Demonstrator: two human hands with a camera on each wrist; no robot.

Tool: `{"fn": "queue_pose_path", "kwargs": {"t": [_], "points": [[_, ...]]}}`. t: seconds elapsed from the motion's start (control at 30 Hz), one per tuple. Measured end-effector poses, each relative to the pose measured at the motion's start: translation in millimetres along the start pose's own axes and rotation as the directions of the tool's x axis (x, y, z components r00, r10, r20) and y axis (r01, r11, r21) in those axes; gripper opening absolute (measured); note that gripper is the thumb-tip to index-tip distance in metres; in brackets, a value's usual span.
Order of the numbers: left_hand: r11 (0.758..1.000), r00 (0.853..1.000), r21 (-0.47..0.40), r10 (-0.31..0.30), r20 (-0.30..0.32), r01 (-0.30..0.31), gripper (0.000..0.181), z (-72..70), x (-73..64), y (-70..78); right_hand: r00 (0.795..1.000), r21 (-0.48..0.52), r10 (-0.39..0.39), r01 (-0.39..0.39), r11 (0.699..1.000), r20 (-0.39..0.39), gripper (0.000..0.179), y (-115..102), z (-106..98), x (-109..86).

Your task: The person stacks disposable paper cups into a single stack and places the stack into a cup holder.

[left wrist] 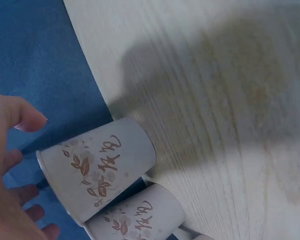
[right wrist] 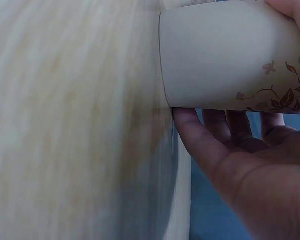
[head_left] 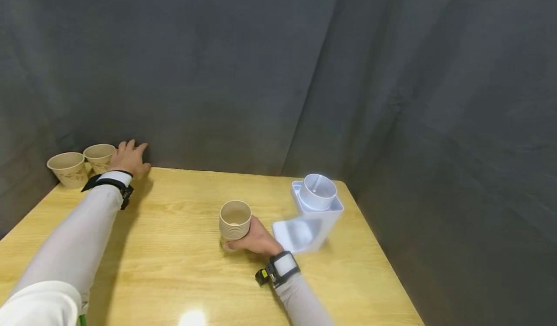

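At the back left, my left hand (head_left: 129, 160) is over the paper cups, with its fingers spread. A leaf-printed paper cup (head_left: 99, 157) stands partly behind it, and another cup (head_left: 67, 170) stands to its left. In the left wrist view the fingers are apart from the rim of the nearest cup (left wrist: 100, 170), and a second printed cup (left wrist: 140, 215) is beside that one. At mid-table my right hand (head_left: 257, 239) grips a stack of nested paper cups (head_left: 235, 227) from its right side. The right wrist view has the fingers around the bottom cup (right wrist: 230, 60), its base close to the tabletop.
To the right of the stack stands a white plastic holder (head_left: 319, 212) with a round tube on top and a flat tray in front. Dark curtains (head_left: 209, 74) hang behind the wooden table (head_left: 174, 248) and along its sides.
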State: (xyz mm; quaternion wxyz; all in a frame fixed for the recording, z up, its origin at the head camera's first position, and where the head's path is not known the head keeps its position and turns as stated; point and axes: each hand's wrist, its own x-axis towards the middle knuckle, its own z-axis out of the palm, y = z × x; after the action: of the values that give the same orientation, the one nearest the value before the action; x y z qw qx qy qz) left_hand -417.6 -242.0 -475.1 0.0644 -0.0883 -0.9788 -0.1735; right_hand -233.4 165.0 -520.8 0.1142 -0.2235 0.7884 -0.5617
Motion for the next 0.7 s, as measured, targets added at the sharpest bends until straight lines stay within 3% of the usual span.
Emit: {"fn": "queue_pose_path", "kwargs": {"t": [0.23,0.33,0.5,0.63,0.7], "points": [[0.999,0.997,-0.008,-0.035,0.074,0.036,0.069,-0.4,-2.7,-22.0,1.000,0.007,-0.019,0.019,1.000,0.010,0.079,2,5,1.5],[1.000,0.996,0.001,-0.021,0.089,0.021,0.069,-0.1,-2.8,-29.7,1.000,0.006,-0.012,0.011,1.000,0.014,0.080,2,6,2.6],[0.993,0.996,0.073,0.089,0.011,-0.090,0.056,3.5,0.7,-31.0,1.000,0.007,-0.011,0.011,1.000,0.014,0.081,-1,4,4.2],[0.968,0.975,0.148,0.212,-0.061,-0.201,0.044,10.1,1.6,-29.7,0.999,0.002,-0.033,0.033,0.999,0.015,0.080,-1,3,6.3],[0.963,0.966,0.145,0.242,-0.085,-0.229,0.040,12.5,-0.2,-28.9,0.999,-0.004,-0.044,0.045,0.999,0.017,0.078,0,3,7.4]]}}
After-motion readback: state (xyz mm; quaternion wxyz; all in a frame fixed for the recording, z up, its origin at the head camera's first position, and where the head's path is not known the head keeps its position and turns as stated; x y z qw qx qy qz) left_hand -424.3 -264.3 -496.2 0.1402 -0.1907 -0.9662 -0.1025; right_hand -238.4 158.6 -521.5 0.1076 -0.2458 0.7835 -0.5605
